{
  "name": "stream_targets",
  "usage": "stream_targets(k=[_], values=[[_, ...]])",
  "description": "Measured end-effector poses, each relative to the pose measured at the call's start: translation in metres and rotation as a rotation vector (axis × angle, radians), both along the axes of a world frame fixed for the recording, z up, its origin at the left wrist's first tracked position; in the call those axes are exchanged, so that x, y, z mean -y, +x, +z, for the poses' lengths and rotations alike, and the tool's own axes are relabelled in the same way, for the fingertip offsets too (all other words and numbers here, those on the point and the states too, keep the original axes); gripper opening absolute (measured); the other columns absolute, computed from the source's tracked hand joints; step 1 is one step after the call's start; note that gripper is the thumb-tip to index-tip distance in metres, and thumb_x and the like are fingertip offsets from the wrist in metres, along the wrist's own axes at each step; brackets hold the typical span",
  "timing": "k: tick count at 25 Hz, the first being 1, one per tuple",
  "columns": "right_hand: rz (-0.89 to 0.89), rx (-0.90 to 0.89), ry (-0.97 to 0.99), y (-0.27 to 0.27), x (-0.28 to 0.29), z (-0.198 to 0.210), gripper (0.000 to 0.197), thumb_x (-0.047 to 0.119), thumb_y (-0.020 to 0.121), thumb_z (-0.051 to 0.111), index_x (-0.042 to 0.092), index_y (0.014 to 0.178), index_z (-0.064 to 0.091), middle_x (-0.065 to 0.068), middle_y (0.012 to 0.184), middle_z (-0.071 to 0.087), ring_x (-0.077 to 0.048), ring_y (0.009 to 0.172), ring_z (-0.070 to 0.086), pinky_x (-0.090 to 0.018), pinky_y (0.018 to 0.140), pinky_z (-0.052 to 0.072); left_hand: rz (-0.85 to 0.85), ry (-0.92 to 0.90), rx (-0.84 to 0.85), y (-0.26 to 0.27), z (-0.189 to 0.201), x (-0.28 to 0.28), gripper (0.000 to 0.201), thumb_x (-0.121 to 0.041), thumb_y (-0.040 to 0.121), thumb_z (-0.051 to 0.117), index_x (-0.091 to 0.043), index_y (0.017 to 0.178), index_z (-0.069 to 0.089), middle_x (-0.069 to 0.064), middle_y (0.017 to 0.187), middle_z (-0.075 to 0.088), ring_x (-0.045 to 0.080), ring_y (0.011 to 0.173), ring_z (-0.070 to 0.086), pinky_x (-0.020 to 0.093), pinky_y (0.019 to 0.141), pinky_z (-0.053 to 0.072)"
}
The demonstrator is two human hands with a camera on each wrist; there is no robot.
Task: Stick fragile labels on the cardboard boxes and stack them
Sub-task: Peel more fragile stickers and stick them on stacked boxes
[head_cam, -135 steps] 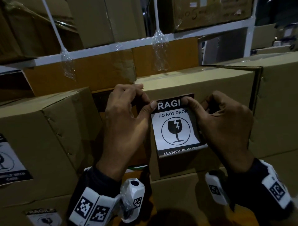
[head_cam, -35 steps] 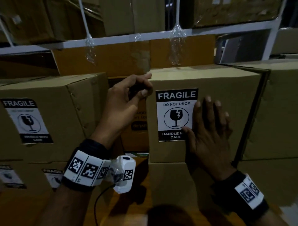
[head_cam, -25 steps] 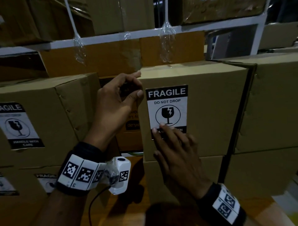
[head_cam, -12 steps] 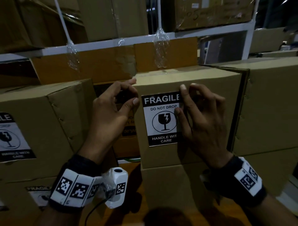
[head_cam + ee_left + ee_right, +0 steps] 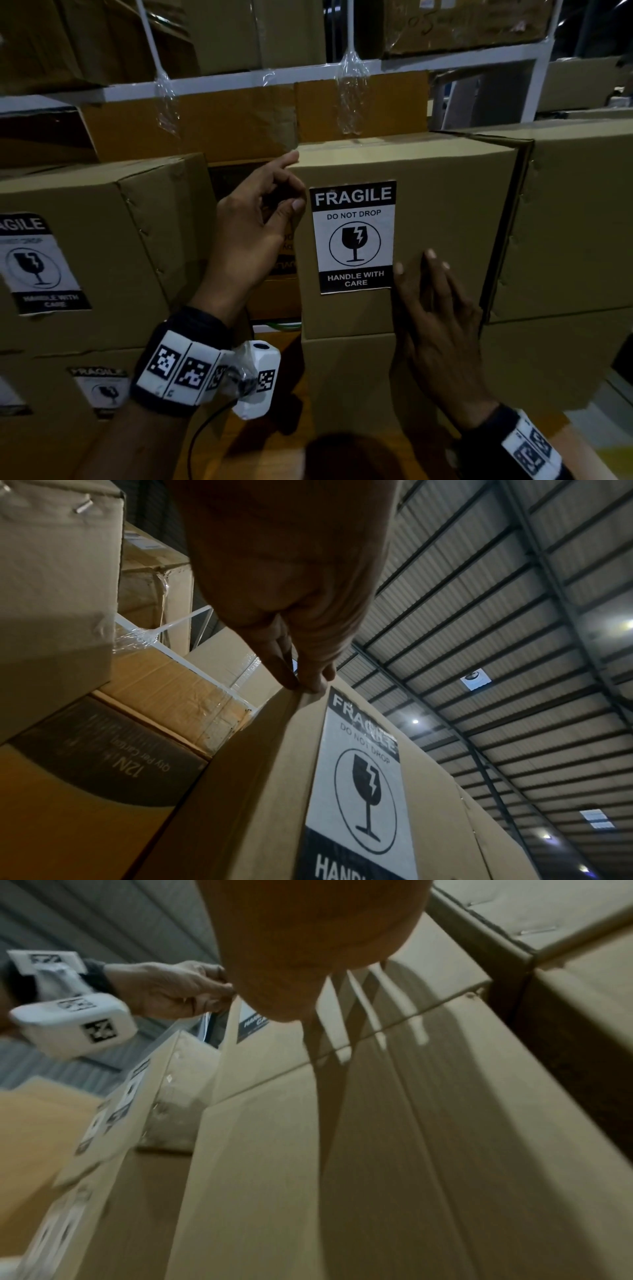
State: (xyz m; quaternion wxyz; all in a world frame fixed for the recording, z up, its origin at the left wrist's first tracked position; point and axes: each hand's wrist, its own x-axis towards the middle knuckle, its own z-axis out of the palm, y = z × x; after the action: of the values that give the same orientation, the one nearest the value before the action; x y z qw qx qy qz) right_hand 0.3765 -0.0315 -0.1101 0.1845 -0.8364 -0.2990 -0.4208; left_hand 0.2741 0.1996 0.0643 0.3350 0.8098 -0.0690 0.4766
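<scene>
A cardboard box (image 5: 445, 212) stands on top of another box, straight ahead. A black and white FRAGILE label (image 5: 352, 236) lies flat on its front face. My left hand (image 5: 274, 205) grips the box's upper left corner, index finger on the top edge and thumb on the front face beside the label. The left wrist view shows the fingertips (image 5: 301, 680) pinching that edge just above the label (image 5: 359, 791). My right hand (image 5: 424, 284) lies flat on the box front with straight fingers, just right of the label's lower right corner.
A labelled box (image 5: 102, 257) stands to the left, with another labelled box (image 5: 99, 387) under it. An unlabelled box (image 5: 575, 222) butts against the right side. A white shelf rail (image 5: 239, 82) and orange cartons (image 5: 205, 123) run behind and above.
My right hand has left the label's upper right edge and slid down to lie flat beside its lower right corner. The left hand has kept its grip on the box corner.
</scene>
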Motion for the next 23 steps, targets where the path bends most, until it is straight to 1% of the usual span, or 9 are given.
stream_targets(k=[2, 4, 9, 13, 15, 17, 19, 21, 23], values=[[0.061, -0.032, -0.032, -0.006, 0.001, -0.009, 0.069, 0.040, 0.103, 0.046, 0.024, 0.165, 0.020, -0.010, 0.173, 0.005, -0.034, 0.156, 0.017, -0.054, 0.114, 0.028, 0.025, 0.016, -0.001, 0.000, -0.001, -0.001, 0.035, -0.005, 0.094, 0.069, -0.009, 0.129, 0.064, -0.045, 0.118, 0.055, -0.016, 0.120, 0.053, 0.028, 0.104, 0.054], [0.057, -0.081, -0.037, -0.014, -0.003, -0.016, 0.071, 0.045, 0.104, 0.041, 0.019, 0.165, 0.016, -0.007, 0.174, 0.003, -0.028, 0.157, 0.012, -0.052, 0.120, 0.020, 0.039, 0.039, -0.001, 0.000, -0.005, 0.000, 0.044, -0.004, 0.094, 0.069, -0.007, 0.137, 0.060, -0.050, 0.113, 0.054, -0.017, 0.119, 0.053, 0.028, 0.105, 0.052], [0.114, -0.134, 0.037, -0.042, -0.022, -0.027, 0.066, 0.047, 0.105, 0.038, 0.020, 0.163, 0.026, -0.008, 0.173, 0.008, -0.032, 0.151, 0.023, -0.053, 0.114, 0.030, 0.044, -0.013, 0.047, 0.001, -0.011, 0.009, 0.061, 0.000, 0.094, 0.068, -0.013, 0.150, 0.049, -0.020, 0.110, 0.066, 0.001, 0.116, 0.063, 0.029, 0.106, 0.052], [0.139, -0.057, -0.139, -0.050, -0.054, -0.005, 0.067, 0.047, 0.106, 0.046, 0.025, 0.165, 0.021, -0.010, 0.173, 0.007, -0.030, 0.157, 0.012, -0.053, 0.122, 0.019, 0.051, -0.008, 0.007, 0.001, -0.007, 0.003, 0.046, -0.002, 0.092, 0.071, -0.004, 0.137, 0.061, -0.049, 0.108, 0.056, -0.016, 0.115, 0.056, 0.032, 0.103, 0.055], [0.138, -0.050, -0.168, -0.058, -0.059, -0.015, 0.063, 0.046, 0.106, 0.048, 0.026, 0.162, 0.030, -0.010, 0.172, 0.014, -0.032, 0.155, 0.019, -0.052, 0.119, 0.021, 0.035, 0.017, -0.020, -0.002, -0.002, -0.001, 0.045, 0.000, 0.091, 0.072, -0.002, 0.135, 0.061, -0.053, 0.109, 0.053, -0.022, 0.114, 0.052, 0.029, 0.102, 0.054], [0.174, -0.007, -0.094, -0.060, -0.054, -0.018, 0.047, 0.046, 0.104, 0.048, 0.025, 0.146, 0.056, -0.009, 0.157, 0.043, -0.031, 0.134, 0.047, -0.047, 0.104, 0.034, 0.018, 0.039, -0.039, -0.006, -0.003, 0.001, 0.052, 0.000, 0.088, 0.075, -0.007, 0.137, 0.058, -0.036, 0.132, 0.054, -0.018, 0.124, 0.048, 0.024, 0.101, 0.054], [0.134, -0.032, 0.177, -0.054, -0.046, 0.001, 0.034, 0.050, 0.102, 0.054, 0.022, 0.113, 0.069, -0.005, 0.119, 0.064, -0.025, 0.097, 0.061, -0.040, 0.083, 0.044, 0.056, 0.074, -0.035, -0.009, -0.020, 0.009, 0.060, -0.006, 0.081, 0.083, -0.015, 0.133, 0.055, -0.007, 0.156, 0.039, 0.004, 0.139, 0.043, 0.021, 0.099, 0.054], [-0.038, -0.140, 0.339, -0.038, -0.039, 0.032, 0.045, 0.068, 0.094, 0.059, 0.022, 0.095, 0.061, -0.001, 0.096, 0.060, -0.021, 0.082, 0.055, -0.038, 0.074, 0.046, 0.126, 0.057, -0.043, -0.007, -0.052, 0.019, 0.071, -0.016, 0.074, 0.090, -0.016, 0.132, 0.050, 0.004, 0.154, 0.030, 0.012, 0.135, 0.041, 0.015, 0.097, 0.050], [-0.175, -0.214, 0.249, -0.025, -0.034, 0.048, 0.059, 0.080, 0.084, 0.060, 0.022, 0.096, 0.055, -0.001, 0.097, 0.054, -0.021, 0.085, 0.050, -0.038, 0.074, 0.045, 0.111, -0.022, -0.090, -0.001, -0.082, 0.027, 0.087, -0.021, 0.069, 0.093, -0.018, 0.138, 0.040, 0.002, 0.148, 0.030, 0.006, 0.127, 0.040, 0.009, 0.091, 0.045]])
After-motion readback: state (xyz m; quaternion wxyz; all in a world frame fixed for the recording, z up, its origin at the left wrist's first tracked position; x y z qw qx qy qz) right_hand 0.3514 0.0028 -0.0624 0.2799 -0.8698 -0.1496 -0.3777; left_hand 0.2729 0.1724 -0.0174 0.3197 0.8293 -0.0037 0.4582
